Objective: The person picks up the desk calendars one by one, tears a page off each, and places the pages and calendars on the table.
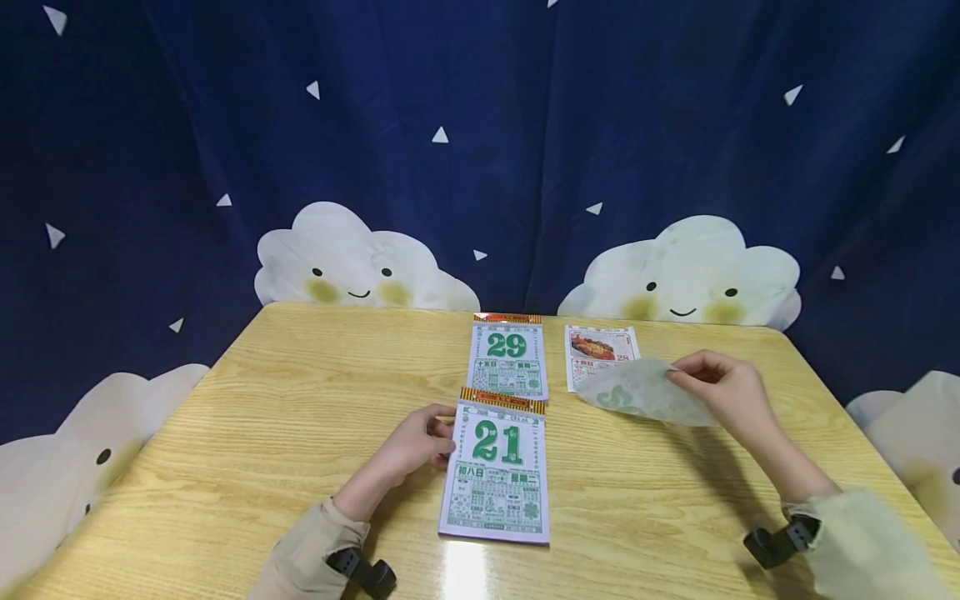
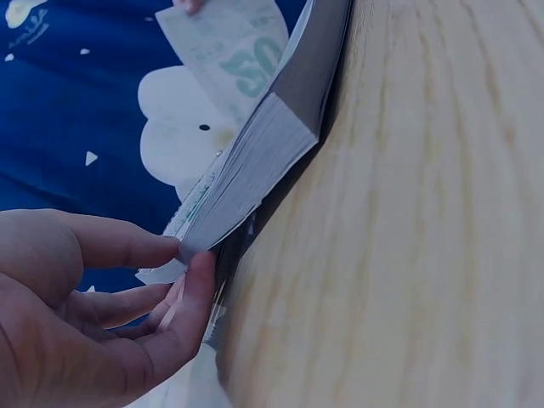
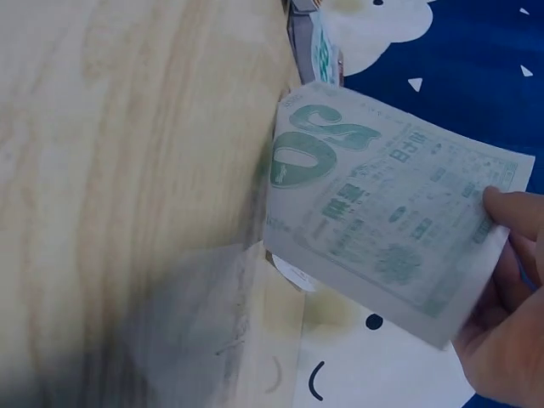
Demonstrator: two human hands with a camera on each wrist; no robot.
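Observation:
A tear-off calendar [image 1: 495, 492] with a big green 21 on top lies near the middle of the table. My left hand [image 1: 415, 439] is at its left edge; in the left wrist view, thumb and finger pinch a corner of the thick page block [image 2: 263, 161]. Off to the right, my right hand [image 1: 726, 396] pinches a loose calendar page [image 1: 637, 398] by one edge, above the table. A green 20 shows faintly through this thin page [image 3: 399, 212] in the right wrist view. Its far part overlaps a page with a food picture [image 1: 600, 343] in the head view.
A second calendar [image 1: 507, 375] showing 29 lies just behind the first. The wooden table [image 1: 322, 375] ends at a dark blue curtain [image 1: 487, 100] with cloud faces. Each wrist carries a small black device [image 1: 362, 572].

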